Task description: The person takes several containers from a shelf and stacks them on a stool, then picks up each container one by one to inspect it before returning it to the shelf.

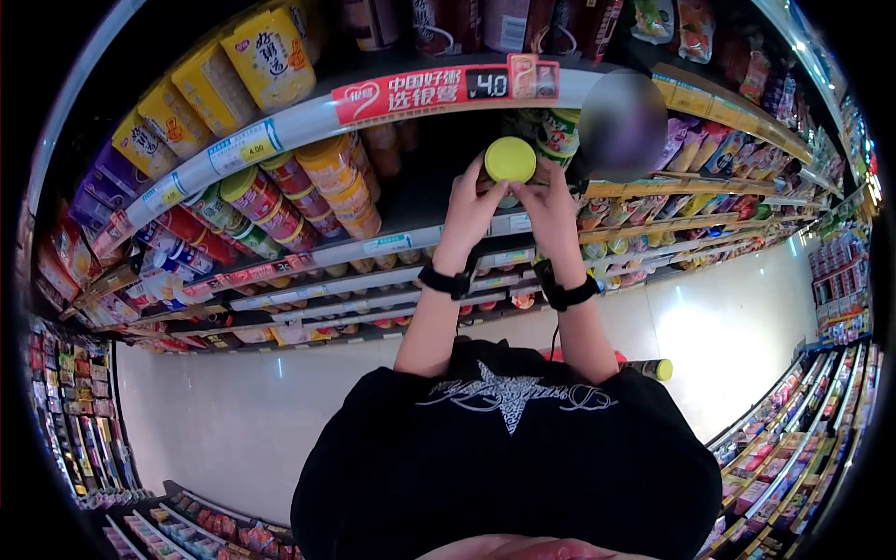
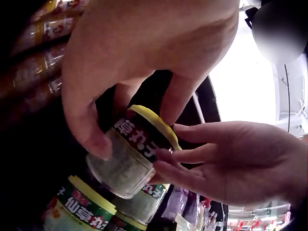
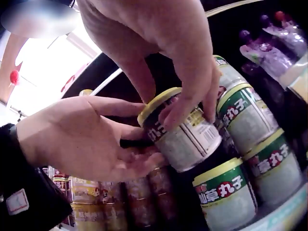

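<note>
A can with a yellow lid (image 1: 510, 161) is held between both hands at the front of a shelf, its lid facing up toward the head camera. In the left wrist view the can (image 2: 132, 154) tilts, showing a dark label band with white characters above a pale, greyish lower part. My left hand (image 1: 473, 207) grips it from the left, thumb and fingers around its side. My right hand (image 1: 551, 210) holds the opposite side, with fingertips near the lid's rim. A barcode shows on the can (image 3: 187, 137) in the right wrist view.
Similar yellow-lidded cans (image 3: 226, 195) stand close beside the held one. Stacked orange cans (image 1: 341, 187) fill the shelf to the left. A shelf edge with a price sign (image 1: 448, 91) runs above the hands, below yellow packs (image 1: 271, 56). Purple pouches (image 3: 269, 57) lie to the right.
</note>
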Motion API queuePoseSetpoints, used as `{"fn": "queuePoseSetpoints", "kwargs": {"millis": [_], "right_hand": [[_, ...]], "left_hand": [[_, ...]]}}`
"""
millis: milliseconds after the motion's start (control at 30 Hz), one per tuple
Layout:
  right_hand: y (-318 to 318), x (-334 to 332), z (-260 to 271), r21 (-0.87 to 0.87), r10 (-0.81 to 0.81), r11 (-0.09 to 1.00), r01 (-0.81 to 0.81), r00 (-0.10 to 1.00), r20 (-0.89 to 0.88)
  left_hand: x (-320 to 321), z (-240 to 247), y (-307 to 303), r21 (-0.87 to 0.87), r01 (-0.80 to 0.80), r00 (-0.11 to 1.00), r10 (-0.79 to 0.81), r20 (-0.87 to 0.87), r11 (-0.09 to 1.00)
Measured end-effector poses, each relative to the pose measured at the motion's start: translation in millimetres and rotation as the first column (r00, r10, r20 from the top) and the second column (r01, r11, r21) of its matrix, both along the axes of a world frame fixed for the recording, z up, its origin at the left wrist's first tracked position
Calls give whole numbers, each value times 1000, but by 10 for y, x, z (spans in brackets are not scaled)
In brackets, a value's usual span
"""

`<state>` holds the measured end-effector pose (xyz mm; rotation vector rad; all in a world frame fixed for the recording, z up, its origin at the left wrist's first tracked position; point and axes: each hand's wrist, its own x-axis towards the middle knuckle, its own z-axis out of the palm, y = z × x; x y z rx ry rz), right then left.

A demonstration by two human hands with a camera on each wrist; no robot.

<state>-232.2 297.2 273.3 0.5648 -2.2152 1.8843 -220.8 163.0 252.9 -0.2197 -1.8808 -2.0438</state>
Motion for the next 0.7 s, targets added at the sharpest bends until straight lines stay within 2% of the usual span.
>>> {"fn": "queuePoseSetpoints", "kwargs": {"millis": [33, 67, 167, 267, 300, 400, 467, 500, 567, 633, 700], "right_hand": [[-6, -17, -2, 56, 33, 998, -34, 999, 32], [-33, -70, -86, 5, 43, 999, -43, 998, 35], [-72, -208, -276, -123, 92, 989, -87, 995, 31], [-73, -190, -209, -61, 64, 996, -61, 997, 41], [-75, -199, -216, -62, 56, 997, -54, 998, 36], [-77, -209, -272, -43, 36, 998, -35, 999, 31], [-46, -232, -295, 1, 16, 1000, -16, 999, 35], [-42, -211, -253, -16, 28, 999, -27, 999, 47], [-20, -239, -306, -45, 45, 998, -43, 998, 47], [20, -230, -301, -59, 57, 997, -53, 995, 84], [80, -221, -345, -83, 86, 994, -77, 991, 106]], "left_hand": [[-45, -45, -17, 17, 14, 1000, -14, 3, 1000], [-105, -101, -29, 33, 30, 1000, -30, 1, 999], [-316, -333, -85, -70, -31, 997, 36, 74, 997], [-479, -453, -139, -182, -85, 995, 92, 29, 980], [-483, -455, -139, -131, -61, 996, 69, 55, 990], [-456, -420, -150, -136, -95, 994, 101, 37, 986], [-436, -314, -199, -27, 50, 995, -47, 86, 998], [-379, -207, -180, -36, 24, 993, -19, 116, 999], [-393, -259, -139, -234, -217, 976, 206, -71, 948], [-420, -291, -95, -367, -465, 879, 369, -303, 806], [-266, 5, -13, -144, -300, 952, 285, -115, 943]]}}
